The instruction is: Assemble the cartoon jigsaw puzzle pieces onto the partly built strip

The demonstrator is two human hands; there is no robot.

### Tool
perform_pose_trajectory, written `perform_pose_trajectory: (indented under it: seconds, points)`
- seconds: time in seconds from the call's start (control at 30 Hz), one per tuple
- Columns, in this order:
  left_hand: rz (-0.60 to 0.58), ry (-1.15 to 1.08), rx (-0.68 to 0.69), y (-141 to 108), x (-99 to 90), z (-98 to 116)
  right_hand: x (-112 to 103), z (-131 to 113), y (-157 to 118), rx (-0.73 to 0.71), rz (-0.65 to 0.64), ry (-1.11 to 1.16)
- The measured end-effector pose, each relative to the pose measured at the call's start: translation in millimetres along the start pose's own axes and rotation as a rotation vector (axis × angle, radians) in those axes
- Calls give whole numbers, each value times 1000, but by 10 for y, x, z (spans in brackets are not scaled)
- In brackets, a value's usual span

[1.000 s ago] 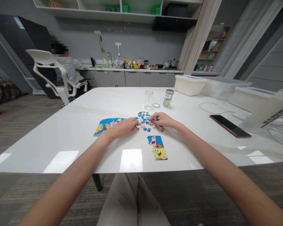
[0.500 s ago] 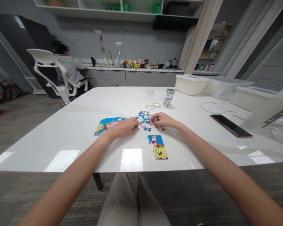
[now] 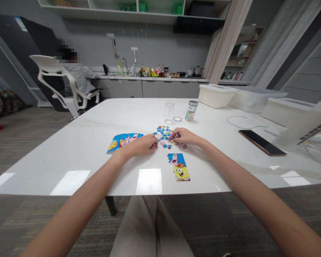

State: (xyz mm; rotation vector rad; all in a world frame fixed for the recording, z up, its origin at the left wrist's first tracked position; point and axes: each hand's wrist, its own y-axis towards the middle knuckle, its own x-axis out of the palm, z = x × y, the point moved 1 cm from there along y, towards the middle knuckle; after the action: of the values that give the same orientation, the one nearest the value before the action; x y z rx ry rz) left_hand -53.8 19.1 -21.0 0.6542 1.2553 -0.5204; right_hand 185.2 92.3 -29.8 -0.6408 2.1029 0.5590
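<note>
Loose puzzle pieces (image 3: 163,134) lie in a pile on the white table (image 3: 91,142). My right hand (image 3: 184,137) is over the pile's right side, its fingers pinched together at the pieces; what is between them is too small to name. At the left edge of the pile rests my left hand (image 3: 147,144), its fingers curled closed, any content hidden. A joined puzzle section (image 3: 179,167) with a yellow and a pink cartoon figure lies nearer to me. Beside my left wrist is a blue picture sheet (image 3: 120,140), partly covered by that hand.
Behind the pile stand a clear jar (image 3: 169,113), a round lid (image 3: 177,119) and a printed can (image 3: 191,111). At right are a phone (image 3: 262,142), a cable, a white bottle and storage boxes (image 3: 216,96). A person (image 3: 80,78) sits in a chair beyond the table.
My left hand's fingers have curled slightly more. My right hand has barely moved. The seated person's head has shifted a little.
</note>
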Motion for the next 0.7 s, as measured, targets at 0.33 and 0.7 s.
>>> perform_pose_trajectory:
  seconds: [0.33, 0.7]
  points:
    - [7, 30, 35, 16, 8, -27, -12, -10, -4, -3, -11, 45]
    - [-19, 12, 24, -7, -53, 34, -23, -75, -1, 31, -24, 337]
